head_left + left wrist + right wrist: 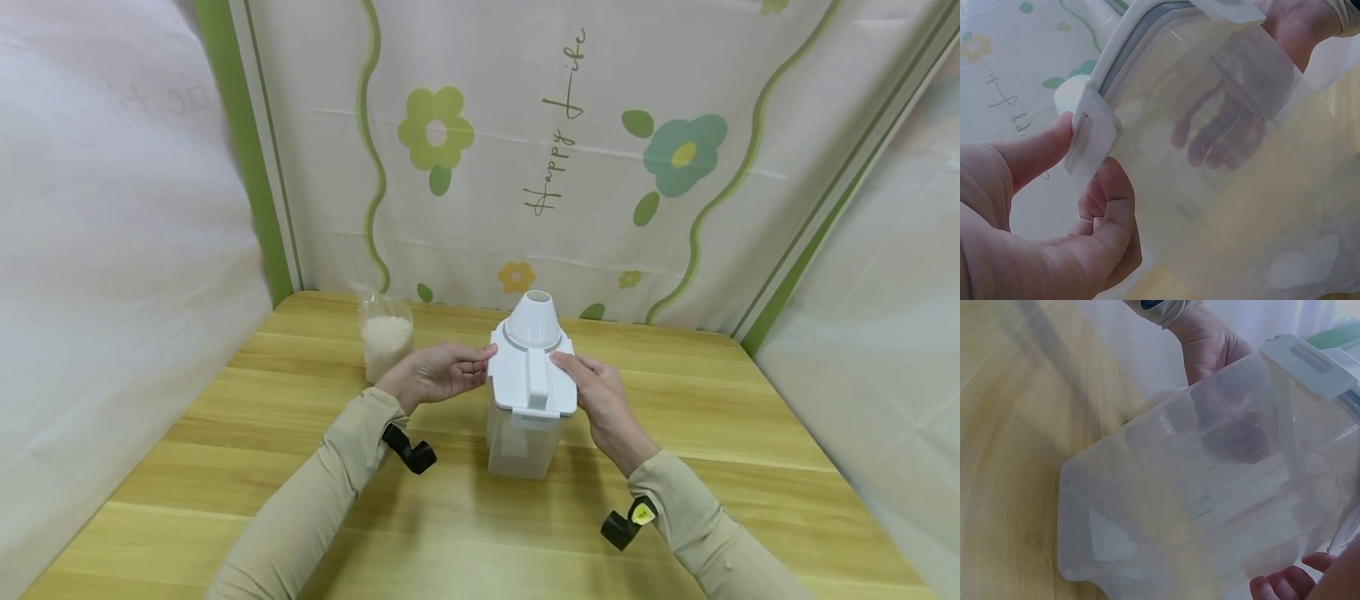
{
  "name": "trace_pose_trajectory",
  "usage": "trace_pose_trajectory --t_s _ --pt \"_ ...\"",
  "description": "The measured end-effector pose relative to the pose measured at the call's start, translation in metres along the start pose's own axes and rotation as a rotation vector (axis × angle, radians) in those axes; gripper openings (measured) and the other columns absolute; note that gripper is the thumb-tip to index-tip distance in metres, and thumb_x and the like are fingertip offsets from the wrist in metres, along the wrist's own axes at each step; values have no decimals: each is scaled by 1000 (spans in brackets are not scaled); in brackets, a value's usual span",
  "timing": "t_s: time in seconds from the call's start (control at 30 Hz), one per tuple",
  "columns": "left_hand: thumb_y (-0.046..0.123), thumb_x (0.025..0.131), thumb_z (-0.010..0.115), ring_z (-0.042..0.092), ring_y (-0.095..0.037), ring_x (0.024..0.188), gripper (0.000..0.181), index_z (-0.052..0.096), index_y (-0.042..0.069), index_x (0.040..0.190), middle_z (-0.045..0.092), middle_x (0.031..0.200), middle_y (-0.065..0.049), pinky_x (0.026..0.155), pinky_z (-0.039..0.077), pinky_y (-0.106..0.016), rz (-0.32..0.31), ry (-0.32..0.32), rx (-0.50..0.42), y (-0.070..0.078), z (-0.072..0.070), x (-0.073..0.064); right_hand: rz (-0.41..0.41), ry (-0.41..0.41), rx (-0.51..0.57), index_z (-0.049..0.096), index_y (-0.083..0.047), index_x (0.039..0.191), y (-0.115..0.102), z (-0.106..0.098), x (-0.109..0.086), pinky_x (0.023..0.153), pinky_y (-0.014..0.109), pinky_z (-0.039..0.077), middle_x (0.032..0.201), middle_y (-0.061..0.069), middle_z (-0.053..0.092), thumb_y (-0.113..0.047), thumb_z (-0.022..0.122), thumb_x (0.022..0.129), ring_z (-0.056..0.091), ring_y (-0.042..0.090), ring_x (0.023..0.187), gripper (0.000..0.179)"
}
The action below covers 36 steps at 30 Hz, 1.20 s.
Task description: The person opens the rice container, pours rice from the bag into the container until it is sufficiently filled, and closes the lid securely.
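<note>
Container (523, 450), one, translucent: upright at the middle of the counter (720, 442), between both hands; whether its base sits flat cannot be told. Lid (506, 379), white, fitted on top; cone spout (534, 321) at its 12 o'clock, bar handle (537, 377) running toward 6.

Clip (1096, 140), at the lid's 9 o'clock side: pinched by the left hand (444, 373), thumb above, fingers beneath. Right hand (606, 404), at 3 o'clock: grasping the lid's edge and the container's side, thumb on top, fingers along the wall.

Handling note: best worked with the right hand steadying the body while the left works the clip with even force; a one-sided pull could tip a tall, light-looking container.

Bag (387, 343) of pale grains: standing at 10 o'clock, just behind the left wrist; a leftward swing of that elbow or wrist risks knocking it. Counter's far edge: at 12, near the bag, backed by a patterned curtain (487, 217). Roomier stretches: toward 4 and 6 o'clock.
</note>
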State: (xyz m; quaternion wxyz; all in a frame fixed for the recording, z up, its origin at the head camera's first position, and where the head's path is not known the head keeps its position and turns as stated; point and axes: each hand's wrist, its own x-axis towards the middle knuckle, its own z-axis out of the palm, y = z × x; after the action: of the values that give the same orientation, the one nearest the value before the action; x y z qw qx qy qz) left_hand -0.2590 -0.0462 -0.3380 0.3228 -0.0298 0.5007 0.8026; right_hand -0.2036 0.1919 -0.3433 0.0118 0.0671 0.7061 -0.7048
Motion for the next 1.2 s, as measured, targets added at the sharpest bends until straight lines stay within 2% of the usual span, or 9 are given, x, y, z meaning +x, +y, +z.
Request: trace_pose_trajectory --t_s 0.53,0.83,1.03,1.2 --pt "3 93 67 59 -17 80 13 61 -3 103 62 93 -11 79 51 -24 -25 -2 -46 -3 -3 1 11 2 3 62 4 126 4 1 0 73 24 53 95 4 72 -35 71 90 66 13 84 53" --pt "5 95 65 59 -17 81 11 61 -2 102 62 94 -10 78 52 -24 -31 -10 -42 4 -4 2 -19 -12 -16 63 3 125 0 2 5 75 26 54 99 7 71 -37 70 91 66 15 87 53" --pt "3 95 65 59 -17 81 10 62 -2 103 62 95 -11 75 52 -23 -35 3 -51 5 -4 2 -7 -23 -3 61 3 127 0 2 5 76 25 53 100 5 71 -37 71 91 66 14 88 55" --pt "2 95 64 58 -17 81 8 63 -2 102 62 95 -11 75 52 -24 -41 -14 -55 5 -3 3 2 -15 -13 60 2 129 0 0 5 77 25 53 104 6 70 -38 70 91 66 14 90 56"
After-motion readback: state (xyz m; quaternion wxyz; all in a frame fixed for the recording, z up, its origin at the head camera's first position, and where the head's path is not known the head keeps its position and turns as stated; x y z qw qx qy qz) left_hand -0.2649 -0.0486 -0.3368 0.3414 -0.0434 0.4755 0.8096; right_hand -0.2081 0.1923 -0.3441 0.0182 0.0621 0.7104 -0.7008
